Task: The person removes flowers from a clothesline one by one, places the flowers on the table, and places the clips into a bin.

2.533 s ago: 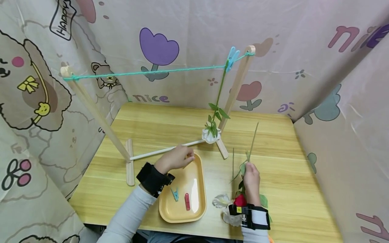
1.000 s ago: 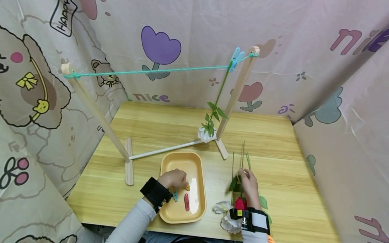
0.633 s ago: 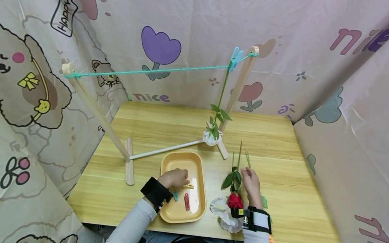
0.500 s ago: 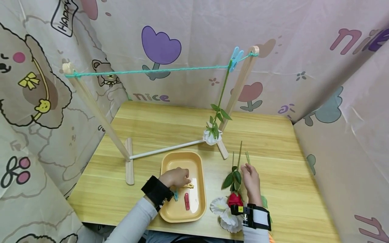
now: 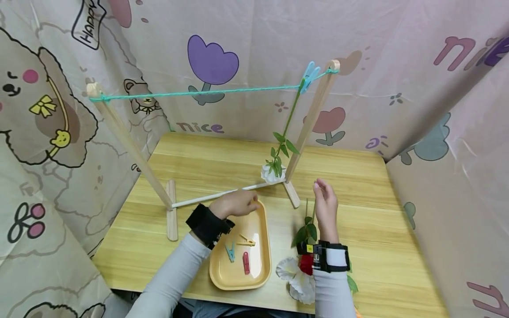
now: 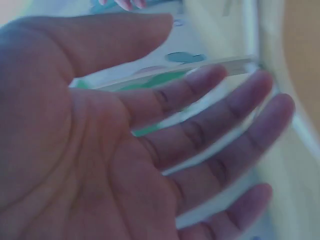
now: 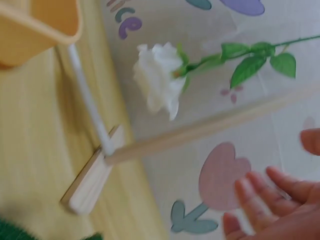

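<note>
My left hand [image 5: 237,204] hovers over the far end of the yellow tray [image 5: 267,251], holding nothing; its fingers are spread in the left wrist view. In the tray lie a yellow clothespin [image 5: 247,242], a blue one and a red clothespin [image 5: 246,263]. My right hand [image 5: 327,206], with relaxed fingers and nothing in it, is raised near the right post [image 5: 308,128]. A white flower [image 7: 161,77] hangs head down by its stem from the teal string [image 5: 199,92], pinched by a light blue clothespin [image 5: 310,77]. Under my right forearm lies a red rose [image 5: 306,265], partly hidden.
White flowers [image 5: 301,288] lie beside the rose near the table's front edge. Two wooden posts on feet carry the string, and a white rod [image 5: 207,197] joins them low down. Printed cloth [image 5: 254,44] surrounds the wooden table [image 5: 381,229].
The left hand let go of the yellow clothespin in the tray and rose away. The right hand released the rose by its stem, then moved up and forward toward the post.
</note>
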Action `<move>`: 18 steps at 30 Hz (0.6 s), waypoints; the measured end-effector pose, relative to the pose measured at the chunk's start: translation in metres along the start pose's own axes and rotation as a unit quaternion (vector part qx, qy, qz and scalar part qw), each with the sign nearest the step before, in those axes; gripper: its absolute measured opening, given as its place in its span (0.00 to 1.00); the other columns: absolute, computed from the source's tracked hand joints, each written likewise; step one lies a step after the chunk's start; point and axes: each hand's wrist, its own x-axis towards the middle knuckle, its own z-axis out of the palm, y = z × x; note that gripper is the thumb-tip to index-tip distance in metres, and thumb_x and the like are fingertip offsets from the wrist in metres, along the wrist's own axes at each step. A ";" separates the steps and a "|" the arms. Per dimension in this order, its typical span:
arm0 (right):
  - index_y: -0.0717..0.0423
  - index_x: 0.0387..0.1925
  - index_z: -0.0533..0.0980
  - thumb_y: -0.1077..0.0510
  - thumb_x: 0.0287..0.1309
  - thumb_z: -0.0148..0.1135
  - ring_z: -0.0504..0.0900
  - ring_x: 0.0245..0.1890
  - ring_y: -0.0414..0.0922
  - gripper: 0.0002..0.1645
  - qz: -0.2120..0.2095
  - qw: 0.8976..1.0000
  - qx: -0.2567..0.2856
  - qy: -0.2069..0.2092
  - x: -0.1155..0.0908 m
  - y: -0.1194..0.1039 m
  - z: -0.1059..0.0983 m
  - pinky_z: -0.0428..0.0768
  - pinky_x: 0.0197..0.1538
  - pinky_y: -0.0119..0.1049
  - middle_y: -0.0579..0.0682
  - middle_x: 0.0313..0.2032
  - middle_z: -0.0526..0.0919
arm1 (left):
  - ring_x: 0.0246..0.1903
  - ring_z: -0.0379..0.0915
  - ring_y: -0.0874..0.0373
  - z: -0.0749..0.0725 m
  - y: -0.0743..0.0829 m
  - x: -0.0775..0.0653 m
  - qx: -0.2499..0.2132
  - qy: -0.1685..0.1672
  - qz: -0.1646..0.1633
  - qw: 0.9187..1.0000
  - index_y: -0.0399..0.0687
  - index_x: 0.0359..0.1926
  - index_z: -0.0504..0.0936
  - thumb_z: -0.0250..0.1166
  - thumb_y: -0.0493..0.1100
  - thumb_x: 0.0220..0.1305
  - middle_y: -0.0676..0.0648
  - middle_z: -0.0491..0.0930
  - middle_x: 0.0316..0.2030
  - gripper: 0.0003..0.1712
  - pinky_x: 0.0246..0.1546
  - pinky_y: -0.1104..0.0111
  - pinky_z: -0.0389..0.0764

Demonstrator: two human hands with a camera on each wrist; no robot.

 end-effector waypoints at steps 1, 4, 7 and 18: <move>0.62 0.61 0.65 0.52 0.70 0.46 0.68 0.61 0.50 0.25 -0.017 1.000 0.017 0.001 0.003 -0.003 0.003 0.63 0.66 0.46 0.60 0.59 0.71 | 0.38 0.76 0.54 -0.007 0.004 0.001 0.000 0.009 0.013 1.000 0.38 0.53 0.73 0.52 0.45 0.70 0.42 0.80 0.43 0.18 0.41 0.64 0.77; 0.64 0.61 0.66 0.54 0.70 0.44 0.71 0.58 0.47 0.24 -0.065 0.996 0.062 -0.007 0.012 -0.013 0.014 0.64 0.65 0.45 0.60 0.58 0.72 | 0.44 0.77 0.55 -0.027 0.019 0.005 0.006 0.047 0.059 0.997 0.40 0.53 0.74 0.51 0.45 0.70 0.44 0.80 0.46 0.17 0.45 0.65 0.77; 0.65 0.62 0.64 0.55 0.71 0.41 0.71 0.59 0.48 0.24 -0.098 0.991 0.091 -0.028 0.022 -0.023 0.023 0.64 0.65 0.47 0.61 0.59 0.72 | 0.47 0.76 0.54 -0.046 0.035 0.008 0.008 0.090 0.110 0.990 0.39 0.51 0.75 0.51 0.43 0.70 0.44 0.79 0.47 0.16 0.50 0.65 0.76; 0.65 0.66 0.59 0.58 0.71 0.36 0.60 0.67 0.53 0.26 -0.133 0.979 0.110 -0.105 0.049 -0.069 0.049 0.56 0.69 0.51 0.62 0.65 0.64 | 0.49 0.75 0.56 -0.093 0.079 0.005 0.082 0.252 0.259 0.929 0.38 0.51 0.77 0.52 0.40 0.69 0.43 0.79 0.48 0.15 0.53 0.69 0.74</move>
